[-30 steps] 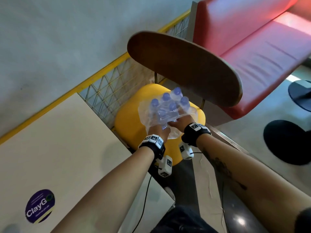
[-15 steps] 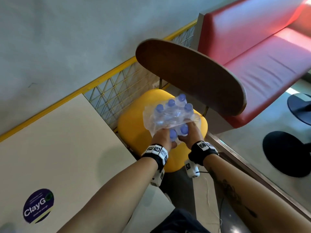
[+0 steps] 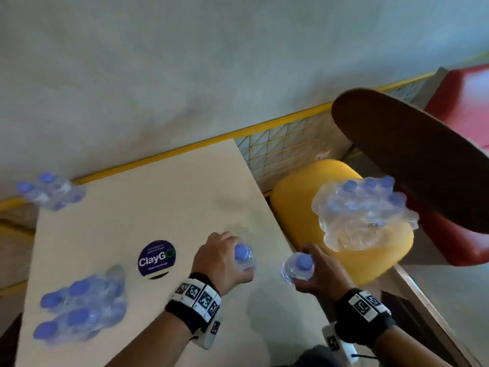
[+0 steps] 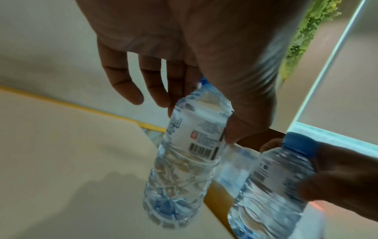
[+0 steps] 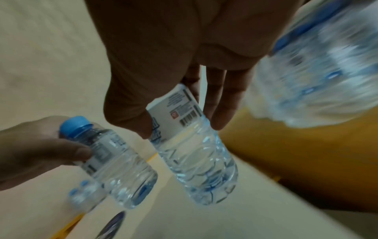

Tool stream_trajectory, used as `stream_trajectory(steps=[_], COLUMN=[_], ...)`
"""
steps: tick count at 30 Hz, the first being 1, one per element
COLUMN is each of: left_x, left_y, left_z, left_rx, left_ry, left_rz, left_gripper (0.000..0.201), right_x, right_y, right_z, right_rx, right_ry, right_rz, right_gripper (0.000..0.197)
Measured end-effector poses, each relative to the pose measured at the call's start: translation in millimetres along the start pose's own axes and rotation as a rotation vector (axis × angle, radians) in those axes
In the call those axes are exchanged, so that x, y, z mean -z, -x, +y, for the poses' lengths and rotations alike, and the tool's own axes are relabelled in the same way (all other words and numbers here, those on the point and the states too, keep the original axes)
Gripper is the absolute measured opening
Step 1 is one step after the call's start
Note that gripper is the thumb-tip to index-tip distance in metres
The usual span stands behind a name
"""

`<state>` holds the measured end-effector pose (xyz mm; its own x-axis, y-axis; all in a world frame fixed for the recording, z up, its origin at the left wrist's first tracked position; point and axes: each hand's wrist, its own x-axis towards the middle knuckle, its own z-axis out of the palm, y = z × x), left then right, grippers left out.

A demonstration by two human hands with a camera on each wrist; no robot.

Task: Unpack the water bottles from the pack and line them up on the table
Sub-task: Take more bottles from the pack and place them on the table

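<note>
The plastic-wrapped pack [image 3: 362, 210] of blue-capped water bottles sits on the yellow chair seat [image 3: 296, 207]. My left hand [image 3: 225, 258] grips one small clear bottle [image 3: 243, 256] by its upper body, above the table's right part. Thumb and fingers of that hand pinch the bottle's label [image 4: 196, 129] in the left wrist view. Just right of it, past the table edge, my right hand [image 3: 315, 271] holds a second bottle [image 3: 297, 268]. Its label [image 5: 182, 111] sits between thumb and fingers. Both bottles hang cap up, slightly tilted.
The beige table [image 3: 148, 207] carries a purple ClayGo sticker [image 3: 156, 258], several blurred bottles at front left [image 3: 82, 305] and more at the far left corner [image 3: 50, 192]. A dark wooden chair back [image 3: 412, 165], a red bench [image 3: 465, 107] and a yellow-railed mesh partition [image 3: 285, 144] stand right.
Both hands have left the pack on the chair, each with one bottle, and moved left toward the table. The head view has swung left, showing more of the table.
</note>
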<state>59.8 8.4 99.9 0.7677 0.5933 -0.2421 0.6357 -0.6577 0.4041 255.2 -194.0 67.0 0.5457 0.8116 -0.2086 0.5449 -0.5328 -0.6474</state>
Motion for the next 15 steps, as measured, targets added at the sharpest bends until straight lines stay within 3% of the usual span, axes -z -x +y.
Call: stream_trajectory(steps=[3, 7, 15], left_x=[30, 74, 76], left_y=[42, 104, 107], left_z=[-74, -175, -258], left_rx=[0.109, 0.288, 0.36], left_ry=[-0.016, -0.063, -0.079], left_rz=[0.087, 0.121, 0.101], left_gripper=[0.046, 0.05, 0.038], right_x=[-52, -144, -252], right_y=[-9, -14, -30], right_z=[-70, -167, -242], right_rx=[0.134, 0.306, 0.418], right_ry=[0.03, 0.082, 0.054], right_rz=[-0.157, -0.316, -0.437], right_gripper=[0.053, 0.058, 0.061])
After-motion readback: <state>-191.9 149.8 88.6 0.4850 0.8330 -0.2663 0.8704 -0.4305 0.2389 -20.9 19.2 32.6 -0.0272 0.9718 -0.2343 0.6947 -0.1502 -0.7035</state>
